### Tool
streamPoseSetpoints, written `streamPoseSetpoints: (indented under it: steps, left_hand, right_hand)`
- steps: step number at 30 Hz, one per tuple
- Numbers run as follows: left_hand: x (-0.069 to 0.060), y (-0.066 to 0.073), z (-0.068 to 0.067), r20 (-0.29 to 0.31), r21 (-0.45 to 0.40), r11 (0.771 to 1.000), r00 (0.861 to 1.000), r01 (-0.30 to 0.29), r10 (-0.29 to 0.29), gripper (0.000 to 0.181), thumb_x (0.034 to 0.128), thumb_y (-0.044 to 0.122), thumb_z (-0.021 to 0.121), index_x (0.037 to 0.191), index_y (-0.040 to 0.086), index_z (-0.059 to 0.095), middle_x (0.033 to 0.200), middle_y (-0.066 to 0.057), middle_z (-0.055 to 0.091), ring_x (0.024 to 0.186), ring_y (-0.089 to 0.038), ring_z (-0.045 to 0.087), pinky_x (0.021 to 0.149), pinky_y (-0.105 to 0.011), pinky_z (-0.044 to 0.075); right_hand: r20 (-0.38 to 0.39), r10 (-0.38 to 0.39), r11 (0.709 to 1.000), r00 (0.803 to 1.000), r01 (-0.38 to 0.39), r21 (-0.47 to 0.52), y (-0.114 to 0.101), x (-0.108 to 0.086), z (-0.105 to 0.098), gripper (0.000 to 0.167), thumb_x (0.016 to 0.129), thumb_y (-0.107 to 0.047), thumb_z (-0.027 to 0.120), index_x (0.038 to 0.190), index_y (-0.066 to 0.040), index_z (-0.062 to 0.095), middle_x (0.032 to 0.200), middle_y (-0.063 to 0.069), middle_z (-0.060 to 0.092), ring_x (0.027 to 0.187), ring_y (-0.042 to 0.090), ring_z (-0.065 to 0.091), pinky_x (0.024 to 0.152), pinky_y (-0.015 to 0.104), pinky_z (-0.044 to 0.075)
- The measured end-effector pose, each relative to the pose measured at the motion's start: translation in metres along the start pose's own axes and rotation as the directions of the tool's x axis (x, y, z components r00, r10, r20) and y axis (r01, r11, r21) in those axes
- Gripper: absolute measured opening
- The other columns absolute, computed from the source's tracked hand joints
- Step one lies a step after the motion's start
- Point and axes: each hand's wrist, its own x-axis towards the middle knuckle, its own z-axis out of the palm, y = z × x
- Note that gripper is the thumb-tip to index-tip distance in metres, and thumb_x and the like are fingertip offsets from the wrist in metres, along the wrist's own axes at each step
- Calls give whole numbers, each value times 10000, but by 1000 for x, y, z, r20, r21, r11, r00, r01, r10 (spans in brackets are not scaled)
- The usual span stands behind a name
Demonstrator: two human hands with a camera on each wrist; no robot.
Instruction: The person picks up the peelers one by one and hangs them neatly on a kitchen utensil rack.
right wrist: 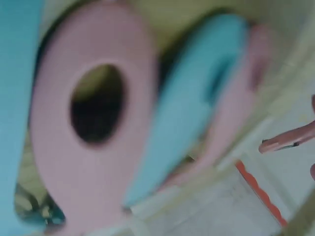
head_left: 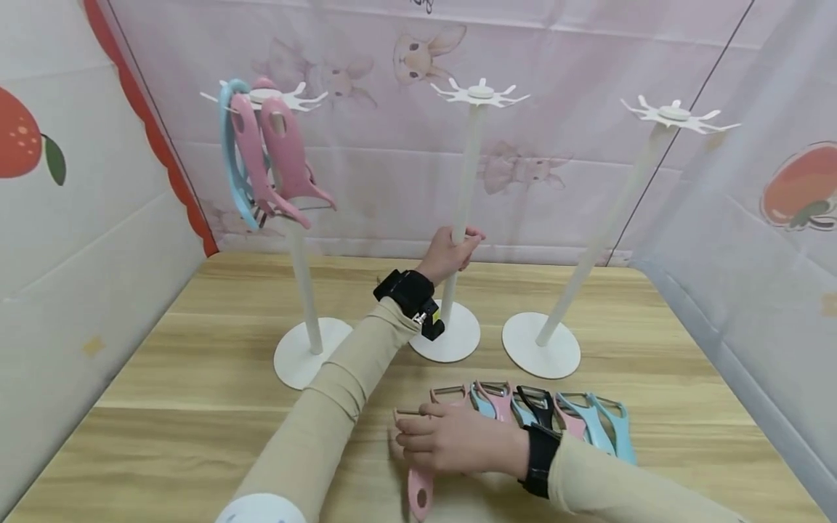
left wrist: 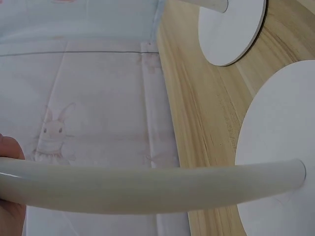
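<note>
My left hand (head_left: 447,254) grips the pole (head_left: 467,171) of the middle white stand partway up. In the left wrist view the pole (left wrist: 147,189) crosses to its round base (left wrist: 275,128), with part of the hand (left wrist: 11,216) at the edge. At the front, my right hand (head_left: 454,439) holds a pink peeler (head_left: 421,488); its handle sticks out below the fingers, which hide its middle. Beside that hand lies a row of pink, blue and black peelers (head_left: 595,425). Their blurred handles, including a pink handle (right wrist: 93,162), fill the right wrist view.
On the left stand (head_left: 301,283), pink and blue peelers (head_left: 284,149) hang from the hooks. The right stand (head_left: 588,250) leans in view, its hooks (head_left: 673,114) bare, as are the middle hooks (head_left: 480,93). Printed cloth walls (head_left: 373,181) surround the wooden table (head_left: 196,356).
</note>
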Motion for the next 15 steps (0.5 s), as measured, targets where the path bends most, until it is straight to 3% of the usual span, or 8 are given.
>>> streamPoseSetpoints:
  steps: [4, 6, 7, 9, 11, 13, 15]
  left_hand:
    - [-4, 5, -1, 15, 0, 1000, 1000, -4, 4, 179, 919, 23, 494, 999, -108, 587, 501, -8, 389, 414, -95, 359, 424, -202, 317]
    - [-8, 11, -2, 29, -3, 1000, 1000, -6, 6, 187, 921, 12, 484, 1009, -124, 577, 500, -9, 389, 415, -93, 359, 423, -199, 318]
    - [-10, 14, -2, 35, -2, 1000, 999, -6, 6, 192, 923, 7, 479, 1016, -132, 571, 500, -9, 387, 415, -92, 358, 424, -198, 318]
    - [-11, 16, -2, 37, -13, 1000, 999, -7, 8, 195, 919, -6, 475, 1023, -146, 562, 496, -14, 383, 411, -96, 353, 419, -202, 314]
    - [-8, 11, -2, 21, 3, 1000, 1000, -5, 5, 198, 917, -1, 482, 1030, -140, 567, 492, -38, 381, 408, -118, 350, 417, -225, 314]
    - [-5, 2, -4, 5, 9, 999, 999, -36, 36, 187, 913, 28, 499, 1012, -97, 597, 481, -29, 384, 401, -111, 351, 414, -227, 308]
    - [-2, -1, -2, -46, 87, 996, 999, 11, -7, 177, 914, 76, 516, 1015, -17, 628, 522, -38, 457, 434, -118, 400, 433, -231, 332]
  right_hand:
    - [-171, 101, 992, 980, -87, 87, 12, -14, -24, 277, 772, -235, 604, 1040, -177, 641, 1131, -29, 604, 1134, 138, 499, 941, 292, 382]
    - [-279, 163, 978, 946, -118, 172, 21, -20, -34, 252, 783, -181, 598, 1020, -102, 633, 1084, 23, 620, 1086, 170, 535, 943, 302, 394]
    - [-343, 198, 967, 918, -127, 219, 27, -22, -38, 205, 822, -164, 582, 1001, -74, 628, 1046, 39, 628, 1051, 186, 555, 931, 310, 408]
    - [-474, 267, 950, 839, -147, 274, 40, -23, -46, 156, 888, -155, 545, 944, -33, 625, 959, 65, 643, 955, 214, 595, 878, 321, 451]
    - [-573, 339, 933, 746, -189, 306, 56, -23, -53, 171, 893, -154, 521, 888, -9, 611, 863, 77, 637, 835, 226, 610, 791, 328, 493]
    - [-634, 415, 909, 652, -275, 312, 72, -21, -62, 185, 888, -162, 521, 849, 1, 598, 787, 79, 623, 730, 226, 603, 694, 332, 510]
    - [-664, 483, 871, 571, -393, 296, 89, -18, -70, 190, 870, -168, 542, 821, 11, 582, 739, 96, 607, 657, 231, 587, 611, 325, 511]
